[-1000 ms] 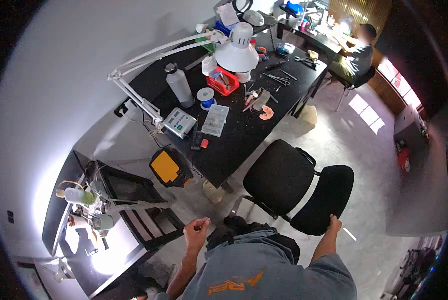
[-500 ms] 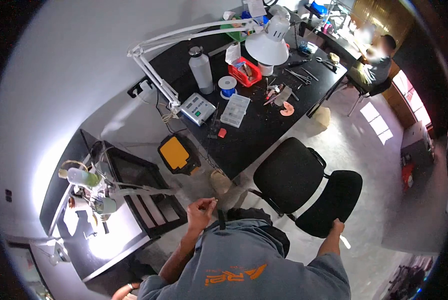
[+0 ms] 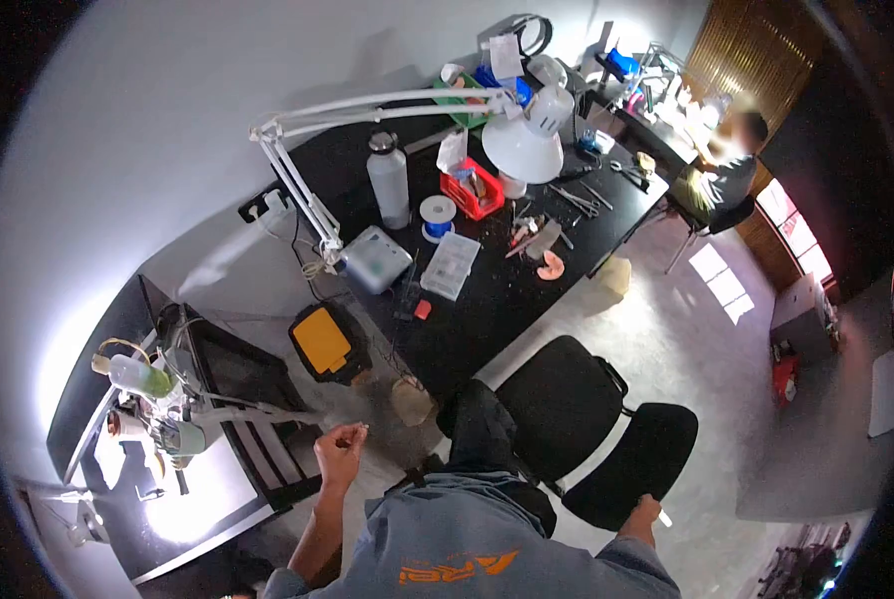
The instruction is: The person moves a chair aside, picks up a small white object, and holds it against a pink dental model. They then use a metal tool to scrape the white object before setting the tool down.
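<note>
My left hand (image 3: pixel 339 455) is raised at the lower middle, thumb and fingers pinched on a tiny pale thing too small to name. Near the right side my right hand (image 3: pixel 644 514) is closed on the edge of the black chair's backrest (image 3: pixel 638 464). The chair's black seat (image 3: pixel 559 391) is beside my leg (image 3: pixel 482 424), in front of the black workbench (image 3: pixel 467 334).
On the bench are a white lamp (image 3: pixel 522 148), a grey bottle (image 3: pixel 388 182), a red bin (image 3: pixel 474 192), a clear case (image 3: pixel 451 267) and several tools. A lit side table (image 3: pixel 202 489) is at left. Another person (image 3: pixel 721 180) sits at the back right.
The view has shifted, so the bench appears lower. My leg now shows between the bench and the chair. My left hand is still pinched, and my right hand still holds the backrest.
</note>
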`<state>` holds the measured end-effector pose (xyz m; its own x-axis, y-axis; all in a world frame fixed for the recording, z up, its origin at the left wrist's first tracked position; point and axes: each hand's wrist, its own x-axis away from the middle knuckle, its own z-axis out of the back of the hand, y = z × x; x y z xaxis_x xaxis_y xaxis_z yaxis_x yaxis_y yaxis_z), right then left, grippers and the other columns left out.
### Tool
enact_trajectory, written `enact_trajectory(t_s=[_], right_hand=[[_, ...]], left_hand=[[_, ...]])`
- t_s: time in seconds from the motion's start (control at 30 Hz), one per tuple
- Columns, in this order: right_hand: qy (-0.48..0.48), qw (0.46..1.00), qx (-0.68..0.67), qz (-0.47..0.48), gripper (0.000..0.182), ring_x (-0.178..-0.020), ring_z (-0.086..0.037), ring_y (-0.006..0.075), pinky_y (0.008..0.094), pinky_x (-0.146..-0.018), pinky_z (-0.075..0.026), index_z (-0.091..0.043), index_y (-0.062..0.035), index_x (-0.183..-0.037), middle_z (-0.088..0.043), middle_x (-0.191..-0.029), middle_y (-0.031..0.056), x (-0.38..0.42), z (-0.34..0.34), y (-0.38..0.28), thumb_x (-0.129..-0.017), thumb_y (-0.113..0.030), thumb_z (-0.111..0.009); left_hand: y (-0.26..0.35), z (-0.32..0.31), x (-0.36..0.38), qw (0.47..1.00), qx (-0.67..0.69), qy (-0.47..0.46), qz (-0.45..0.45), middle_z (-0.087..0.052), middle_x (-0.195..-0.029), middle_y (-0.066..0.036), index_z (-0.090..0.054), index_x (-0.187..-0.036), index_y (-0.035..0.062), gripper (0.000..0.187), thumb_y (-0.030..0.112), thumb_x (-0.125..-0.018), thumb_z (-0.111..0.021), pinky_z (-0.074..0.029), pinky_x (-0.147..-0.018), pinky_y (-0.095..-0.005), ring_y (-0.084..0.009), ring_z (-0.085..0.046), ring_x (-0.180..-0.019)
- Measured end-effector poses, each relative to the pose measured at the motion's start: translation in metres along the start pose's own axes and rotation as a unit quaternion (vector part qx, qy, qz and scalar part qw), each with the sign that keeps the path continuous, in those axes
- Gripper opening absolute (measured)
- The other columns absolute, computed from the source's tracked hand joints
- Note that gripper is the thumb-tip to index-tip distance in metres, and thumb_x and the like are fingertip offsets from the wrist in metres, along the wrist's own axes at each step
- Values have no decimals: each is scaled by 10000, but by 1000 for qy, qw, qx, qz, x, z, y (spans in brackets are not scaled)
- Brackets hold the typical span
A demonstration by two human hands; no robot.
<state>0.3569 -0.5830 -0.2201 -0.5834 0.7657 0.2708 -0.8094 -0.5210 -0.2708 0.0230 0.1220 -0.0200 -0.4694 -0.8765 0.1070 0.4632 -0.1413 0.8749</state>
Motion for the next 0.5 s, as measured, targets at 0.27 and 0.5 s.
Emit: enact_trajectory(t_s=[0.27,0.5], right_hand=[[201,975,-13,90,631,-1375,-549,408,608,-1095,-482,-610,-115,-1431,-560,-1498,186,115,-18,-195,-829,-180,-786],[102,882,-185,421,577,-1345,-507,410,511,-1136,-432,-634,-62,-1351,-571,-1377,203,158,-101,-471,-791,-59,-771]], left_hand=[[11,-72,-57,994,75,29,-80,-782,-829,-69,-831,-1025,14,163,160,-951,-830,-548,-692,-307,-116,-683,-727],[90,-179,-133,975,118,23,-185,-797,-898,-75,-814,-979,33,128,141,-927,-858,-577,-686,-294,-120,-728,-748]])
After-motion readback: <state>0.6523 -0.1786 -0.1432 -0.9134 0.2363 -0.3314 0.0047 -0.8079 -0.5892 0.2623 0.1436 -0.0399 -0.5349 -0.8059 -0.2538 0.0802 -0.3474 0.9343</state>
